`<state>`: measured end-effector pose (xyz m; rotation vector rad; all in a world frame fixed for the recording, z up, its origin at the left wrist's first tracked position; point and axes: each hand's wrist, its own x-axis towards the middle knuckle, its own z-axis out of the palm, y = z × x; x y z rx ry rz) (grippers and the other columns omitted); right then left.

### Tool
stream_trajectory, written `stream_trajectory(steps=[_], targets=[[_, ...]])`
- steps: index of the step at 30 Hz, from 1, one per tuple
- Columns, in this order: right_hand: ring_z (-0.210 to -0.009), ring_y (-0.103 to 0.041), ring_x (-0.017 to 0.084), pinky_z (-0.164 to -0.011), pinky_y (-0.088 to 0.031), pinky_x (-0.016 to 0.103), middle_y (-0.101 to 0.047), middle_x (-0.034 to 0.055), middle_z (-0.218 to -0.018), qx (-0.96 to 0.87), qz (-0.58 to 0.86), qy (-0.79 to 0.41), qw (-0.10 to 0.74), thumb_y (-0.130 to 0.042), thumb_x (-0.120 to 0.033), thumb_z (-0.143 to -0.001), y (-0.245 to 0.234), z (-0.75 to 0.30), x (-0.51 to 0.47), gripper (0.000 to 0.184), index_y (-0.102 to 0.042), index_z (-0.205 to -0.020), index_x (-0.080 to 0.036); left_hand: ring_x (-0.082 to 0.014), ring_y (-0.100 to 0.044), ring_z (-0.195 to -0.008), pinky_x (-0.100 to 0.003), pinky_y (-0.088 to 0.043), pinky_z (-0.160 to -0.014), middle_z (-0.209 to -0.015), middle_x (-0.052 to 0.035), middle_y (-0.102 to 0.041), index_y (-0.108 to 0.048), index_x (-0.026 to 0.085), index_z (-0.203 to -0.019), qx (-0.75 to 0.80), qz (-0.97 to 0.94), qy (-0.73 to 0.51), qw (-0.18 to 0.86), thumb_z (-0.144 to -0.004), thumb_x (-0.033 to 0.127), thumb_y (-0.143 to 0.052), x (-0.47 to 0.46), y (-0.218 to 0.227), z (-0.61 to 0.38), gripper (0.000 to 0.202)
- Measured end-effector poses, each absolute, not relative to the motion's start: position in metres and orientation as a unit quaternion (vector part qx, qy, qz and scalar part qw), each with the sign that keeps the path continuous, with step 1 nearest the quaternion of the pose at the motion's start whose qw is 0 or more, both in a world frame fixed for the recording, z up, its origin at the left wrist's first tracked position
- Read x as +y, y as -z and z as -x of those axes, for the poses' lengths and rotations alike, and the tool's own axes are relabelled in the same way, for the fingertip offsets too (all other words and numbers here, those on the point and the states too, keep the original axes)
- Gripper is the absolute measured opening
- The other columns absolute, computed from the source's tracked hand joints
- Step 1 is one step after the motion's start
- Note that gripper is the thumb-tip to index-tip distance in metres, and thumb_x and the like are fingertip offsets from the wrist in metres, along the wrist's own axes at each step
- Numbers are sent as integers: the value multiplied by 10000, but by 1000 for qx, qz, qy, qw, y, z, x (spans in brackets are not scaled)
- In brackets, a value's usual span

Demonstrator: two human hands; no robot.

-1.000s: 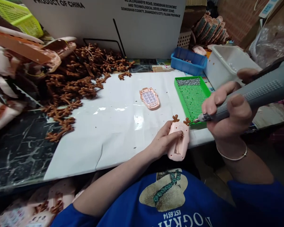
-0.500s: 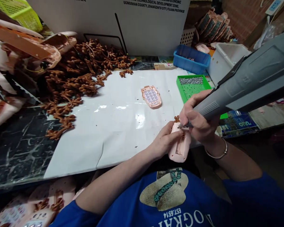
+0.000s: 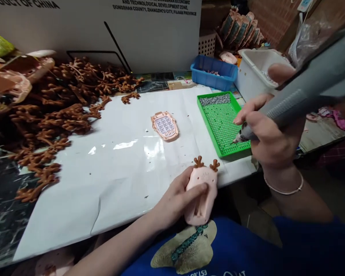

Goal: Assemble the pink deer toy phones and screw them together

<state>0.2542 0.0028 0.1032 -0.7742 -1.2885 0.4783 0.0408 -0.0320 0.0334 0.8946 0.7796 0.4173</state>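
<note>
In my left hand is a pink toy phone casing, its back turned up and two brown antlers at its top end. My thumb lies across the back, above a long open recess; small holes show near the antlers. A grey electric screwdriver is gripped in my right hand, its tip over the right side of a green perforated tray. I cannot tell whether the tip touches the tray. Small metal screws are heaped along the tray's far end.
A pink keypad half-shell lies on the white sheet. Brown antler pieces pile up at left. Behind the green tray stand a blue bin and a white bin. A large printed carton closes off the back.
My right hand has lifted the screwdriver off the casing and carried it right to the green tray. The casing has tilted and both antlers now show. The whole view has shifted.
</note>
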Motion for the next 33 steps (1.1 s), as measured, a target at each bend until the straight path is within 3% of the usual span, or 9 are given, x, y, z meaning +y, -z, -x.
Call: stream_trajectory(steps=[3,6,11,15,23,29,33], targets=[[-524,-525,105,-483,-443,276,-596,-58,-712,-562,405,-241,680,-752,-220,-800,-91,-274,7,478,-605,-1250,-292,-112,-579,-753,-213,-446,-692,-910,-30,-672,-649,171,-1157,294,-333,-102,890,-784,358,-797,-39,-32,-31,442],[-453,-485,91,-418,-414,281,-556,-67,-674,-524,384,-283,706,-759,-292,-801,-75,-276,4,452,-612,-1229,-289,-97,-580,-714,-187,-437,-661,-857,-40,-671,-678,147,-1167,249,-276,-54,927,-737,339,-838,-40,-30,-31,498],[-438,-471,122,-408,-402,332,-550,-57,-660,-503,406,-273,712,-783,-342,-776,-77,-270,-7,410,-628,-1155,-363,-191,-680,-859,-254,-537,-749,-1006,-112,-728,-679,148,-1151,305,-234,-179,906,-734,367,-829,-29,-32,-46,495],[-448,-456,139,-407,-393,353,-566,-51,-700,-502,431,-198,723,-785,-384,-765,-84,-280,-6,377,-617,-1101,-416,-243,-708,-942,-341,-583,-843,-1084,-122,-736,-668,159,-1158,340,-202,-283,874,-733,294,-819,-20,-33,-56,470],[-430,-487,111,-429,-407,302,-549,-75,-630,-497,435,-126,740,-787,-338,-781,-53,-308,11,358,-653,-1113,-345,-256,-714,-988,-354,-599,-866,-1116,-135,-730,-615,144,-1233,361,-196,-318,854,-717,196,-813,-15,-27,-60,555],[-427,-477,114,-414,-404,283,-529,-80,-620,-490,449,-112,739,-780,-394,-771,-48,-304,9,380,-641,-1125,-391,-230,-722,-948,-330,-601,-854,-1082,-120,-739,-608,143,-1226,353,-205,-325,853,-731,193,-802,-14,-28,-61,535],[-433,-482,109,-421,-418,286,-542,-83,-638,-494,438,-110,743,-772,-363,-786,-47,-303,9,359,-625,-1113,-362,-250,-717,-983,-342,-595,-866,-1096,-132,-733,-598,136,-1238,343,-215,-326,854,-737,199,-794,-14,-28,-63,542]])
